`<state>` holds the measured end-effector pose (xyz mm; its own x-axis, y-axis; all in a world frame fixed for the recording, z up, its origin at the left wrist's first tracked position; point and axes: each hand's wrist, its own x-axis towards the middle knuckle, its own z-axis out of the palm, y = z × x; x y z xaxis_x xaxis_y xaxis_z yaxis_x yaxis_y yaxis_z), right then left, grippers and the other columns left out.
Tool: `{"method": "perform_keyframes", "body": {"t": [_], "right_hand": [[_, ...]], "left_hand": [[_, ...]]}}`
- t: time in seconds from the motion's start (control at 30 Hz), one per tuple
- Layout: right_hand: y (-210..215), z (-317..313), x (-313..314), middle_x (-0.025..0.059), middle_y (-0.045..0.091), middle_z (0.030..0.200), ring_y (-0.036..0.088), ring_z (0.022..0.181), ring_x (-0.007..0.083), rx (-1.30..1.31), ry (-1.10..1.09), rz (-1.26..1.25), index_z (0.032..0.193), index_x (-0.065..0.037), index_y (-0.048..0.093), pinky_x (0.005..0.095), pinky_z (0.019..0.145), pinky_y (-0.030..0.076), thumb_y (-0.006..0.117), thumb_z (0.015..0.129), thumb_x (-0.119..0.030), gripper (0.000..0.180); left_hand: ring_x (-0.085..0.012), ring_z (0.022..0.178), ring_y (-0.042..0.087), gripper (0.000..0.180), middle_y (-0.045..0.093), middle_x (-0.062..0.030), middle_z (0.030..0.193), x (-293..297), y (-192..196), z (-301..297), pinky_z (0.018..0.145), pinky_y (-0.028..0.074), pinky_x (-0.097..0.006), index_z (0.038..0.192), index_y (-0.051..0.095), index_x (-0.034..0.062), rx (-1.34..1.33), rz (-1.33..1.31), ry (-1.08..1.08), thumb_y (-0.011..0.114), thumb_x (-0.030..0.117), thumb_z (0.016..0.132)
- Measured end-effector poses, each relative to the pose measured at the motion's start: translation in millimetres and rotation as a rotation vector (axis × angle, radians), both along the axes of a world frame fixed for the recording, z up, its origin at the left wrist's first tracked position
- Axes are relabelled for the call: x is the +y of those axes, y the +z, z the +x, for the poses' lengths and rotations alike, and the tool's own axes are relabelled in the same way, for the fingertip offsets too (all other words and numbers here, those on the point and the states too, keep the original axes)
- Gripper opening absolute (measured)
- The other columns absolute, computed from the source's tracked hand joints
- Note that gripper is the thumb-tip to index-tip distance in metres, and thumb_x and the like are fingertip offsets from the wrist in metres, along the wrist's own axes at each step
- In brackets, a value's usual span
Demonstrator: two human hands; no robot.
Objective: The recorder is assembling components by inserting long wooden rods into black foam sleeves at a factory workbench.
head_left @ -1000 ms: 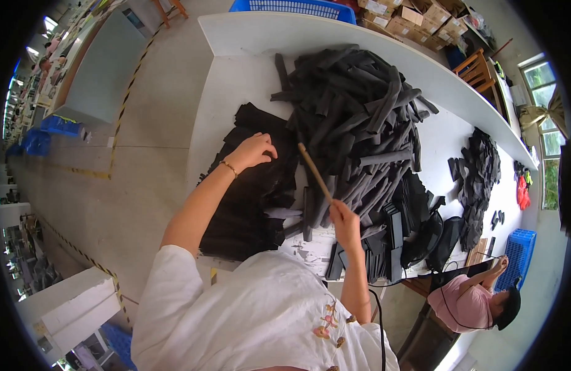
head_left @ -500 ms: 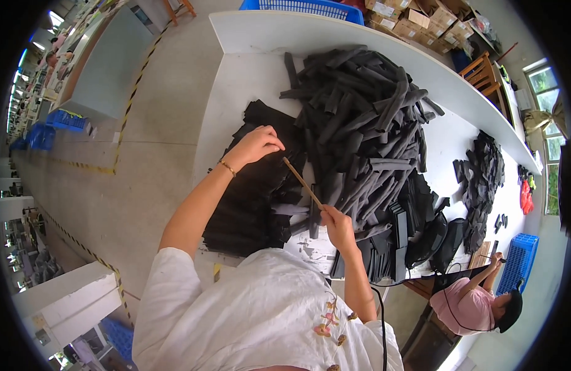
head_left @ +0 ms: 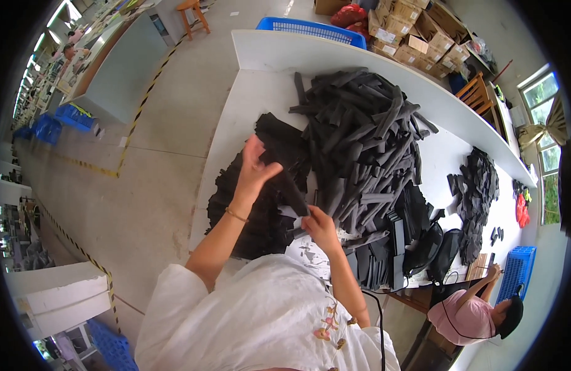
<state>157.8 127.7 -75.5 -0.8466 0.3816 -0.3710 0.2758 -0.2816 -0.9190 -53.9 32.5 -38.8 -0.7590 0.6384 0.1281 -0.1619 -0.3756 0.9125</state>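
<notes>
My right hand (head_left: 321, 230) is closed around the lower end of a dark, narrow fabric strip (head_left: 291, 193), which slants up and to the left. No wooden stick shows now; whether it lies inside or under the strip I cannot tell. Near the strip's upper end, my left hand (head_left: 254, 172) is open, thumb stretched out and fingers blurred, with nothing visible in it. Beneath both hands spreads a layered stack of black fabric pieces (head_left: 236, 213). To its right rises a large heap of dark grey fabric tubes (head_left: 366, 136).
A raised white panel (head_left: 384, 62) edges the table's far side, with a blue basket (head_left: 310, 31) and cardboard boxes (head_left: 409, 37) beyond. At right are black pouches (head_left: 443, 253) and another dark pile (head_left: 474, 204). A co-worker in pink (head_left: 462, 315) sits at the lower right.
The bare wooden stick in my right hand has gone from sight; a dark fabric strip now shows there. My right hand moved slightly left, and my left hand's fingers have spread from a pinch.
</notes>
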Motion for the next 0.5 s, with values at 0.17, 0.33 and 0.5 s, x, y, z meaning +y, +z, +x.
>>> {"method": "perform_keyframes", "body": {"t": [0.17,0.33,0.5], "right_hand": [[-19.0,-7.2,-37.7,0.0067,0.06,0.071,0.057,0.062,0.0127,0.047,-0.075,0.422,0.118,0.0,0.054,0.0271,0.058,0.046,0.05,0.091,-0.005,0.027],[0.8,-2.4,-61.9,0.0139,0.06,0.067,0.061,0.059,0.0236,-0.034,-0.16,0.579,0.102,0.0,0.056,0.0343,0.056,0.047,0.051,0.093,-0.008,0.013],[-2.9,33.5,-73.4,0.0146,0.057,0.06,0.058,0.053,0.0257,-0.144,0.049,0.544,0.089,0.0,0.056,0.0351,0.05,0.043,0.051,0.095,-0.01,0.012]], "left_hand": [[-0.0237,0.083,0.062,0.023,0.062,-0.0064,0.083,-5.5,-51.2,69.3,0.078,0.052,-0.038,0.102,0.063,0.0055,-0.938,0.192,-0.134,0.069,0.021,0.086],[-0.0187,0.07,0.061,0.025,0.064,-0.0053,0.082,-9.6,-33.5,68.2,0.068,0.052,-0.034,0.104,0.063,0.006,-0.919,0.152,0.031,0.07,0.023,0.087],[-0.0165,0.059,0.059,0.025,0.065,-0.0065,0.078,-11.2,-20.2,33.8,0.055,0.05,-0.029,0.1,0.064,0.0038,-0.767,0.054,0.238,0.072,0.022,0.085]]}}
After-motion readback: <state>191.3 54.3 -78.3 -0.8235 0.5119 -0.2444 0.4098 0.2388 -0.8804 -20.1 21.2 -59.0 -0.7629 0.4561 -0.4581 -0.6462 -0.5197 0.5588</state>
